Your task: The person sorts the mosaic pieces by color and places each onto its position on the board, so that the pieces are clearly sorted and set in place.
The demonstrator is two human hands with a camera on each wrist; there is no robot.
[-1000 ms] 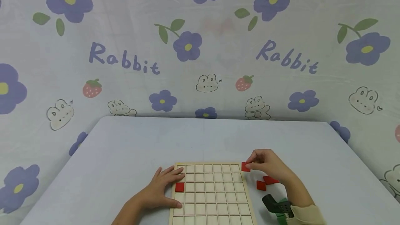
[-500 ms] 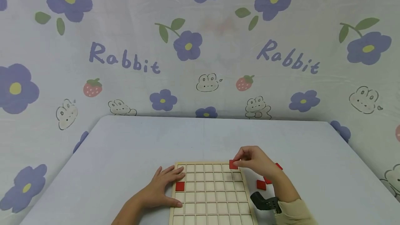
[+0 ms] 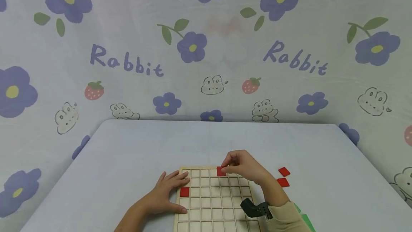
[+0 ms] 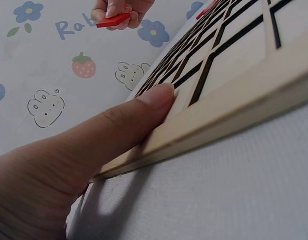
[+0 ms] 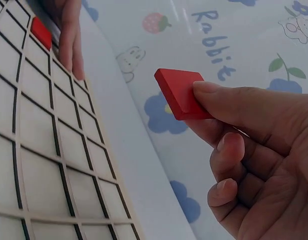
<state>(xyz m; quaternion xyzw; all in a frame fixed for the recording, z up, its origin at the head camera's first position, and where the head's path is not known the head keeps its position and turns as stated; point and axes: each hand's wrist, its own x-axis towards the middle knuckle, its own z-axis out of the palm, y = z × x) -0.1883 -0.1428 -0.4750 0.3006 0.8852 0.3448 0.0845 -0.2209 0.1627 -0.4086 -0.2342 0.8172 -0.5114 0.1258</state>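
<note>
A red tile (image 5: 181,95) is pinched by one edge between the thumb and forefinger of the right hand (image 3: 243,164), whose other fingers are curled in toward the palm. The tile is held raised clear of the wooden board (image 3: 216,203), and in the head view it is seen against the far row of squares. The left hand (image 3: 162,194) is laid along the board's left side with its fingers spread apart and nearly straight; the rim is touched by the thumb, and nothing is gripped. Between that thumb and the fingers, a second red tile (image 3: 185,192) is set in the leftmost column, in the third square from the far edge. To the right of the board, two loose red tiles (image 3: 283,177) are lying near each other on the white surface (image 3: 145,146). Closer to the person, some green pieces (image 3: 308,222) are partly hidden by a beige sleeve (image 3: 284,217). A black device (image 3: 255,209) is worn at the right wrist. Behind the surface, a cloth (image 3: 238,60) is printed with purple flowers, strawberries, rabbits and the word "Rabbit".
</note>
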